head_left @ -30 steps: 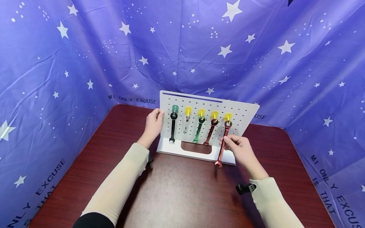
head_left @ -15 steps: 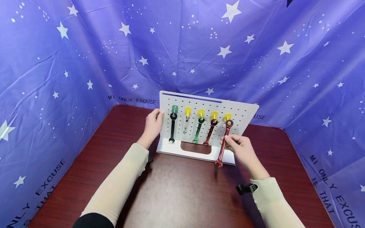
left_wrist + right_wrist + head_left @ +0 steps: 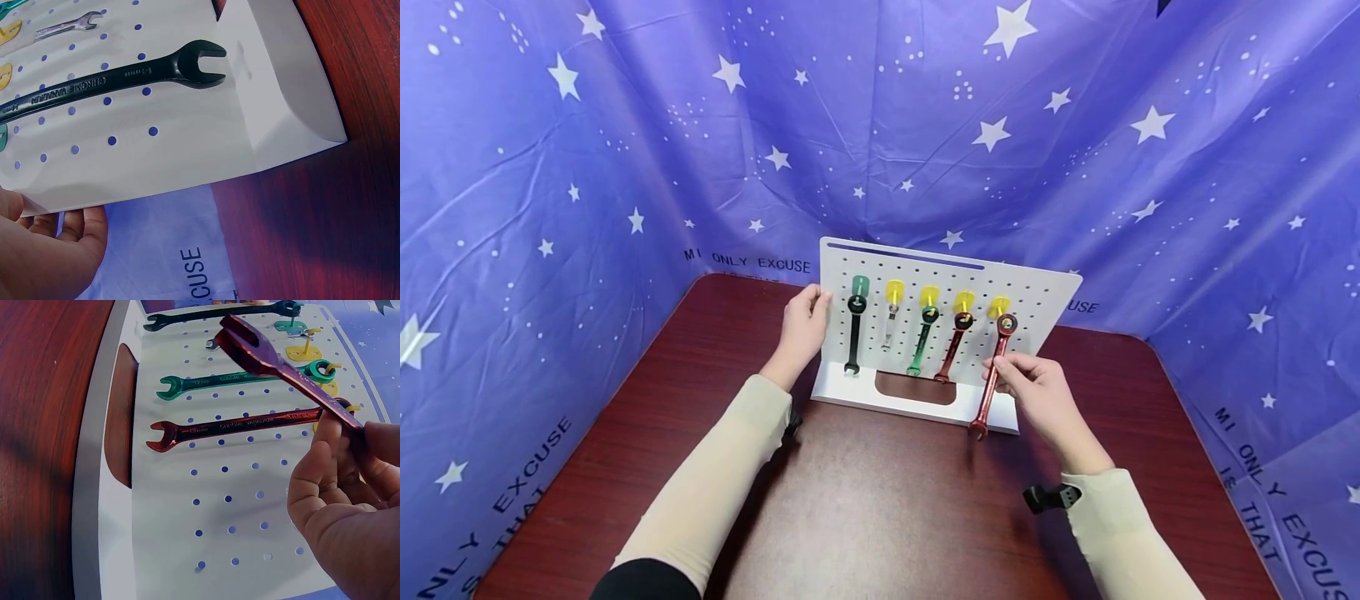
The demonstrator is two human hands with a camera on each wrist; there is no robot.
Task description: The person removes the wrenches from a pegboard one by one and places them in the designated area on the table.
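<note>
My left hand (image 3: pixel 803 327) pinches the left edge of a white pegboard (image 3: pixel 1045 292), thumb in front and fingers behind, as the left wrist view shows. Between thumb and fingers, my right hand (image 3: pixel 1041 396) holds a red combination wrench (image 3: pixel 991 387) at mid-handle. Its ring end is up, close in front of the rightmost yellow hook (image 3: pixel 997 307); its open end points down and stands out from the board in the right wrist view. Left of it, another red wrench (image 3: pixel 244 427), a green wrench (image 3: pixel 219 381), a small silver wrench (image 3: pixel 888 329) and a black wrench (image 3: pixel 125 76) hang on hooks.
The pegboard stands on its white base (image 3: pixel 850 385) on a dark red wood-grain table (image 3: pixel 880 500). A purple star-patterned curtain (image 3: pixel 880 125) encloses the back and both sides. A green hook (image 3: pixel 861 286) carries the black wrench; the others are yellow.
The held red wrench's ring end has shifted slightly right and outward from its yellow hook, along with my right hand. My left hand and the pegboard stay in place.
</note>
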